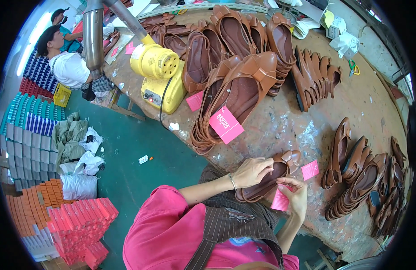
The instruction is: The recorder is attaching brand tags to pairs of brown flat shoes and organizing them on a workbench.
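"Shoe (270,181), brown, head view: position?"

"Near edge of the table (284,131), toe pointing far right."

"Fingers?"

"Left hand (256,173): curled over the shoe; cannot tell whether grasping anything. Right hand (296,194): thumb and fingers pinching a pink tag (280,201)."

"Surroundings?"

"Second tag (310,169) right of the toe; nested shoes (361,181) farther right; yellow machine (162,85) far left."

The machine (156,83) is showing yellow. To its lower right, the shoe (257,191) is showing brown, the tag (280,200) is showing pink, the apron (235,220) is bearing pale stripes on dark brown. Below the machine, the floor (131,144) is showing green.
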`<state>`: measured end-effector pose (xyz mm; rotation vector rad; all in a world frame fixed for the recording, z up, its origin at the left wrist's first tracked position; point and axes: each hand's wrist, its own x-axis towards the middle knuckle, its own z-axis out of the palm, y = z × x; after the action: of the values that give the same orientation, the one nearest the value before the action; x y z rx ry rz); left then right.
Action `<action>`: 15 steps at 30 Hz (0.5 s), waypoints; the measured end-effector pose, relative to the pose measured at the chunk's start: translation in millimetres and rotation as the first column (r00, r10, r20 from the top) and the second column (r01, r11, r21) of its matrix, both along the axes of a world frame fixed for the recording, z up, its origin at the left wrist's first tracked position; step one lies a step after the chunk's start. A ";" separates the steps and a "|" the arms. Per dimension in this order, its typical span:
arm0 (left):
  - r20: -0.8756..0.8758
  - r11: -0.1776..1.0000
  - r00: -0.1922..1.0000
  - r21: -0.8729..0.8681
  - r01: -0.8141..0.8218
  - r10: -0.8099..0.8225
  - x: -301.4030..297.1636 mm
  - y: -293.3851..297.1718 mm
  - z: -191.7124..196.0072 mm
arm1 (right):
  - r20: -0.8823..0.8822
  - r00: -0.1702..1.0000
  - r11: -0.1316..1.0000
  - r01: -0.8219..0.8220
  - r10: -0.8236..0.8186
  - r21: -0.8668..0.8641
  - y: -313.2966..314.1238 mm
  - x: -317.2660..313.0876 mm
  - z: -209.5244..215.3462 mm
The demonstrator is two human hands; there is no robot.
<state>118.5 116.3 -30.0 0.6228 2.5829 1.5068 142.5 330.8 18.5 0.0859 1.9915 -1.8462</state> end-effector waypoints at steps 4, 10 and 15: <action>0.283 0.993 0.959 0.109 -0.046 0.013 -7.8 5.7 23.7 | -0.366 0.925 0.788 0.302 -0.104 0.537 -36.1 -3.3 4.7; 0.295 0.927 0.920 0.192 -0.323 0.259 -3.5 20.6 -7.6 | -0.582 0.810 0.789 0.401 -0.069 0.466 -89.7 0.7 6.0; 0.741 0.725 0.671 0.473 -0.500 -0.020 0.7 6.6 -12.3 | -0.440 0.888 0.901 0.294 -0.135 0.318 -69.6 8.8 2.2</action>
<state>119.2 122.9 -42.3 -0.3297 1.5491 2.1884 151.4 261.2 20.6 0.0389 2.7218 -1.6824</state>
